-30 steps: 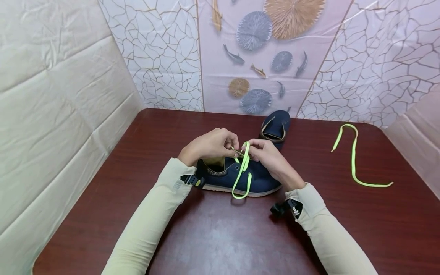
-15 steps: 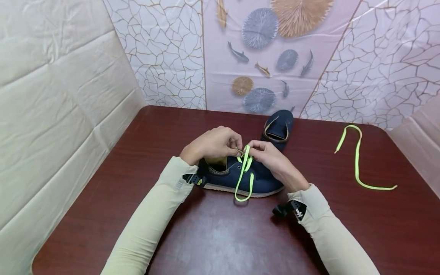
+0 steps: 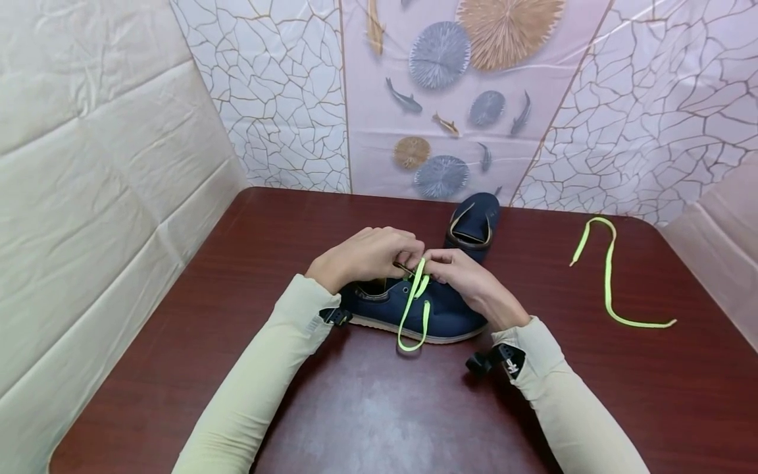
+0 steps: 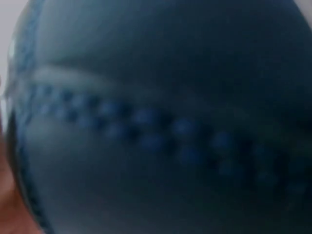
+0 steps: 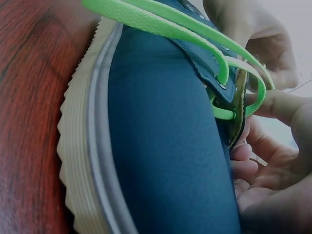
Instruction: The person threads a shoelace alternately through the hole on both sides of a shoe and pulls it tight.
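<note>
A dark blue shoe (image 3: 377,307) stands on the table with its toe to the right. A neon-green shoelace (image 3: 401,320) runs through its eyelets and hangs in a long loop down the near side. Above the opening my left hand (image 3: 366,255) has its fingers curled at the lace's upper end. My right hand (image 3: 468,283) pinches at the same spot, fingertips meeting those of the left. In the right wrist view, right-hand fingertips (image 5: 242,152) press against the raised eyelet flap (image 5: 239,117). Only blurred blue shoe upper (image 4: 146,170) fills the left wrist view.
A second dark blue shoe (image 3: 482,212), its lacing not visible, lies behind at the table's far side. Another neon-green shoelace (image 3: 608,283) lies in a bend on the right of the reddish-brown table (image 3: 237,296). Patterned cloth walls (image 3: 290,99) enclose the back and sides.
My left hand has shifted slightly right, its fingers closing over the right fingertips at the lace. The right hand stays near the eyelets, and the lace loop still hangs down.
</note>
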A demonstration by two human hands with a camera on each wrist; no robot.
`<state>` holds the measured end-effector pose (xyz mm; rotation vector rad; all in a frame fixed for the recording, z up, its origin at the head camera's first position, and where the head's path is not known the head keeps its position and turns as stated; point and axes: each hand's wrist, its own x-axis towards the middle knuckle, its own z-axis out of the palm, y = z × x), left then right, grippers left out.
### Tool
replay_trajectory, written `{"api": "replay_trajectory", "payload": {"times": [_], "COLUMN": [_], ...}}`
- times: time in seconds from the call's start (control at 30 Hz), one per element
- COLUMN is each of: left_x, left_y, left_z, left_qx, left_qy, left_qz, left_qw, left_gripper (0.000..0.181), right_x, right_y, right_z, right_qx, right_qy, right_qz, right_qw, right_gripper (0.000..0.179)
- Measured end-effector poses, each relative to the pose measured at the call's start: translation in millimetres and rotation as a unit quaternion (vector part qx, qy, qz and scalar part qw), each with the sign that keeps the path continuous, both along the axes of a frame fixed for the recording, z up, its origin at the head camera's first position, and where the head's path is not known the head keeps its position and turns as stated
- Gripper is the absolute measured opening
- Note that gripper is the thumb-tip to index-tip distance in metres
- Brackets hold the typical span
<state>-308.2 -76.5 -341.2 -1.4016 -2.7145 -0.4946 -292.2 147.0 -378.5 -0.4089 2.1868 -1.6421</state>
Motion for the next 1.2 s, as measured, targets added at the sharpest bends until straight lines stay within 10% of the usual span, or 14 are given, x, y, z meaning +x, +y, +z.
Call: {"api": "replay_trajectory", "payload": {"times": [0.23,0.57,1.2], "left_x": [4.9,7.8,11.9], "left_y": [-2.5,0.9,-3.5], "left_z": [-0.7,0.4,19.0], "left_qx": [-0.013,-0.047,-0.007], "left_qy": [0.1,0.255,0.085], "left_qz": [-0.05,-0.075,-0.042], "left_qw": [0.9937,0.9627,0.9955], "left_gripper": [0.026,0.014,0.008], "right_x": [-0.7,0.0,-0.7], "right_y": [0,4,2], "right_z": [-1.3,-2.0,-15.0], "right_qx": [-0.004,-0.013,-0.066], "right_qy": [-0.01,-0.028,0.103], "right_qz": [0.007,0.01,0.028], "right_qw": [0.9999,0.9995,0.9921], "right_gripper": [0.02,0.019,0.02]}}
